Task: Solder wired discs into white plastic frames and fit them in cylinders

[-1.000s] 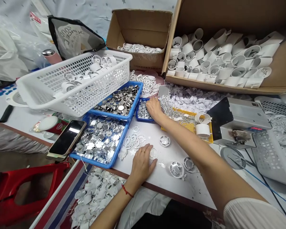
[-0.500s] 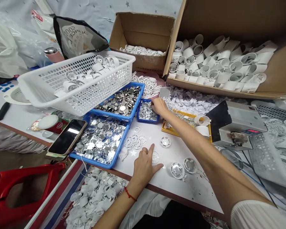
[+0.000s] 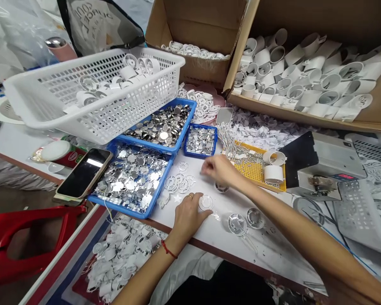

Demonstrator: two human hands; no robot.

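Note:
My left hand [image 3: 188, 215] rests at the front of the table, thumb and fingertips curled against the edge of a flat white plastic ring [image 3: 206, 202]. My right hand [image 3: 220, 170] is above the table with its fingertips pinched together; what lies between them is too small and blurred to make out. Partly behind that hand is a round white part with a metal centre [image 3: 221, 187]. Beyond it stands a small dark blue tray [image 3: 200, 154] of small silvery metal pieces. Several loose white rings [image 3: 179, 183] lie left of my right hand.
Blue trays hold metal discs [image 3: 167, 127] and flat metal pieces [image 3: 135, 169]. A white basket [image 3: 114, 123], a yellow basket [image 3: 252, 173] and a carton of white cups [image 3: 305, 112] stand around. At right is a machine [image 3: 327, 165]; two round parts [image 3: 237, 223] lie in front.
My right hand has drawn back from the small dark blue tray toward me, over the table. The fingers of my left hand have closed in around the white plastic ring.

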